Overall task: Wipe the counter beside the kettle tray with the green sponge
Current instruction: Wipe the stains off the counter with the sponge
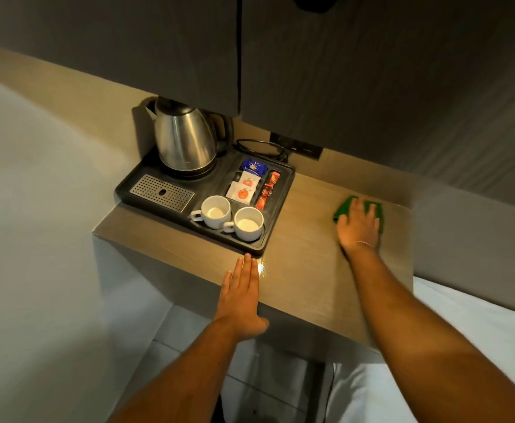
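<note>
A green sponge (343, 207) lies flat on the wooden counter (308, 239), far right, near the back wall. My right hand (358, 225) presses down on it with fingers spread, covering most of it. My left hand (241, 296) rests flat and open on the counter's front edge, fingertips just short of the near corner of the black kettle tray (128, 186). The tray holds a steel kettle (183, 137), two white cups (216, 211) and several sachets (245, 186).
Dark upper cabinets (311, 71) hang low over the counter's back. A black cord (262, 148) and wall socket (296, 146) sit behind the tray. A white wall stands left; a white bed surface (479, 315) lies right of the counter.
</note>
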A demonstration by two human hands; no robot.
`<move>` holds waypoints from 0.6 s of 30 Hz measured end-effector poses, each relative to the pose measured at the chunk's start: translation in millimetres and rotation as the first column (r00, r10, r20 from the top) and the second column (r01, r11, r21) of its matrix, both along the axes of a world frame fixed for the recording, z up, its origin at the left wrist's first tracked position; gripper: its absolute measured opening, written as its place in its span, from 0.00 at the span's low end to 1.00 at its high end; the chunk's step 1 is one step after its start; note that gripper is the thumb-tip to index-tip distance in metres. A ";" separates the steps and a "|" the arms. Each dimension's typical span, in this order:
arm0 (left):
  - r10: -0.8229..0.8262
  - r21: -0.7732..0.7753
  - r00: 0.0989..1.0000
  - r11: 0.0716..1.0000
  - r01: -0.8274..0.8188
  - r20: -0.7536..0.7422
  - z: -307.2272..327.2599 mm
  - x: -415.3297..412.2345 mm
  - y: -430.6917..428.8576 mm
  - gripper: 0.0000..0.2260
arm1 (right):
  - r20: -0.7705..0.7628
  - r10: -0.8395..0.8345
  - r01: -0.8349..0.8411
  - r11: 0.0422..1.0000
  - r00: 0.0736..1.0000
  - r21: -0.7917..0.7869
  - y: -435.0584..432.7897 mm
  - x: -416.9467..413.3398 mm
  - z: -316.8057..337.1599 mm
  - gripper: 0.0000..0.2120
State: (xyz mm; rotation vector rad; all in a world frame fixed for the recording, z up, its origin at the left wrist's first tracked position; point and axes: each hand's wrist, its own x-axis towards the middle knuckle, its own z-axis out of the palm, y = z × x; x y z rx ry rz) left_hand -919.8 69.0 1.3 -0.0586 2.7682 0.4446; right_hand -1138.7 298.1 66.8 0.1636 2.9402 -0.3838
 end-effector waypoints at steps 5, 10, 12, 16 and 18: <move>-0.001 0.034 0.999 0.999 0.000 0.038 9.8 0.7 -0.1 0.62 | -0.054 0.336 -0.341 0.933 0.940 -0.118 -72.3 115.8 -20.3 0.34; 0.035 0.097 0.999 0.995 -0.038 0.029 12.3 2.1 2.4 0.54 | -0.029 0.472 -0.471 0.870 0.881 -0.143 -75.8 234.4 -51.1 0.38; 0.016 0.083 0.999 0.996 -0.020 0.048 15.2 2.2 1.9 0.55 | -0.015 0.468 -0.467 0.878 0.883 -0.108 -83.8 214.3 -46.7 0.36; 0.004 0.029 0.998 1.000 -0.006 0.056 16.5 0.1 -0.3 0.60 | 0.010 0.334 -0.333 0.942 0.943 -0.053 -110.4 123.0 -16.5 0.34; 0.000 0.018 0.999 1.000 -0.001 0.054 13.5 0.7 -0.8 0.60 | 0.027 0.281 -0.280 0.959 0.959 -0.039 -119.3 78.3 -4.7 0.32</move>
